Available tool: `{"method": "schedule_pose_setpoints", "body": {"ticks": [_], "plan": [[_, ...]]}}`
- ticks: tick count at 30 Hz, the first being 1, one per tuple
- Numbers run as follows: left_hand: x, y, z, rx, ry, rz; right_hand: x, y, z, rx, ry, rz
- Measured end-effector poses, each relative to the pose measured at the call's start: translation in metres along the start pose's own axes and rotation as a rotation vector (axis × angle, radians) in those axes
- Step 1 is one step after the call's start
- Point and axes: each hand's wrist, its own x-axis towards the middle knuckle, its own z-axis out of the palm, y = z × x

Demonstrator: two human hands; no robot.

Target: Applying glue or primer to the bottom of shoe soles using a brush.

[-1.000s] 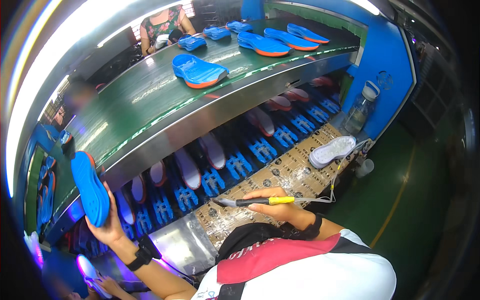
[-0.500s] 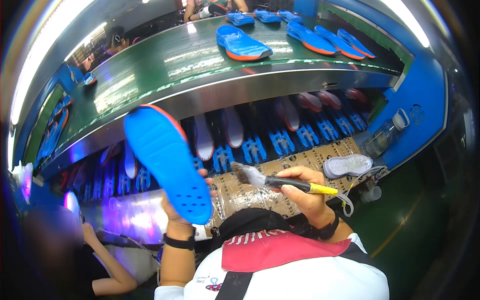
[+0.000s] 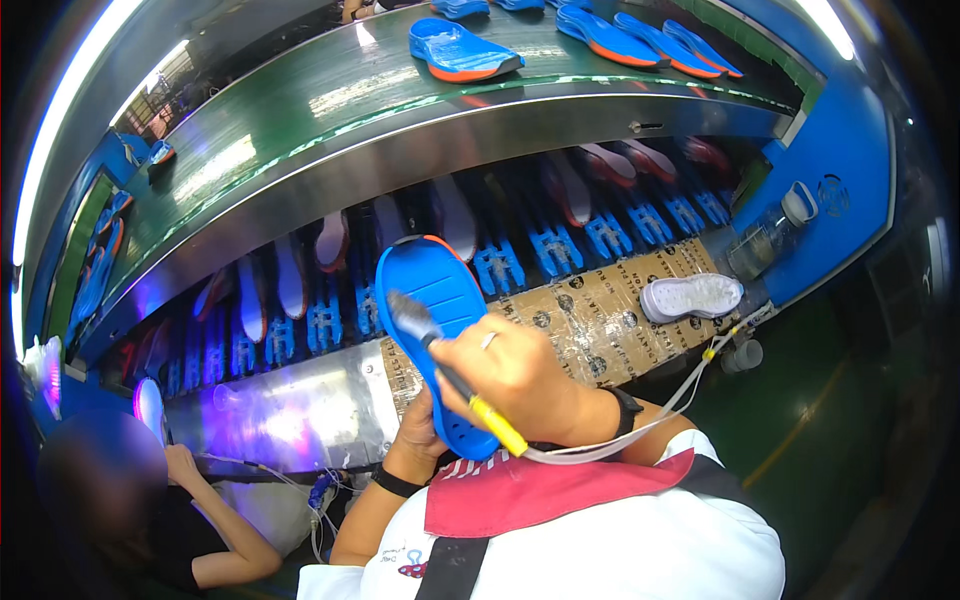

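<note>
— Where's the blue foam shoe sole (image 3: 435, 330)?
— Upright in the left hand (image 3: 425, 435), gripped from below; the right hand (image 3: 520, 375) clutches one yellow-handled brush (image 3: 450, 370) against it.
— Others?
— Four blue soles (image 3: 460, 50) on the green belt.

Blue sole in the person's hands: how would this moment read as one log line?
left hand: holds blue sole upright | right hand: holds brush, bristles on sole | white shoe: lying on cardboard
</note>
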Motion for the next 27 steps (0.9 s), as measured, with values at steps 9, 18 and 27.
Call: {"method": "schedule_pose_setpoints", "body": {"ticks": [9,18,27], "plan": [[-0.003,0.0,-0.019,-0.054,-0.07,0.085,-0.004,0.007,-0.009,0.21,0.13,0.032],[-0.001,0.023,-0.013,0.042,-0.157,0.166,-0.012,-0.004,-0.002,0.431,-0.017,-0.002],[0.011,0.044,0.013,-0.196,-0.247,0.275,-0.026,-0.011,0.012,0.603,-0.091,0.11]]}}
